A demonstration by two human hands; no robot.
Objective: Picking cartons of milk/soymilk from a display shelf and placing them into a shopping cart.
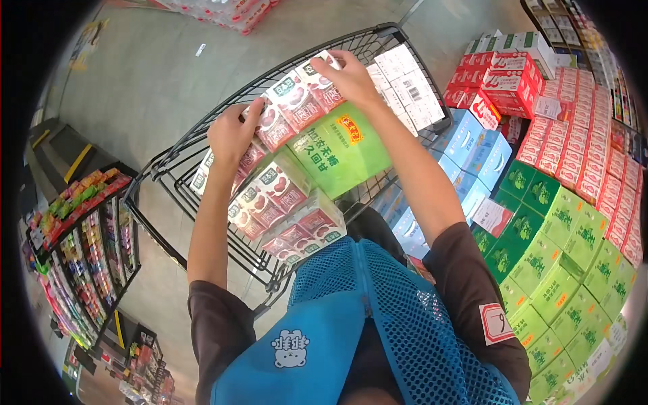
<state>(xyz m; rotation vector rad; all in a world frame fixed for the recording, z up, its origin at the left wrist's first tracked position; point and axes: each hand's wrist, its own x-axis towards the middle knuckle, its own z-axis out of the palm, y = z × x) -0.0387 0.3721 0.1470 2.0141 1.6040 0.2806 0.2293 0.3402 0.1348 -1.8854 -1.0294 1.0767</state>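
A shrink-wrapped multipack of red and white drink cartons (pixel 289 104) is held between my two hands over a black wire shopping cart (pixel 174 185). My left hand (pixel 234 132) grips its left end, the thumb on top. Around the other end is my right hand (pixel 353 78), with the thumb over the cartons. Just below the pack lies a bright green box (pixel 344 152) bearing writing. More wrapped carton packs (pixel 271 195) sit in the near part of the cart, one of them (pixel 306 228) close to my body. White boxes (pixel 407 88) fill the far right corner.
To the right rise stacks of green boxes (pixel 544 263), light-blue boxes (pixel 473 147) and red cartons (pixel 577 131), with a price sign (pixel 491 216). A snack rack (pixel 91 253) stands at left. Wrapped goods (pixel 228 11) lie on the floor ahead.
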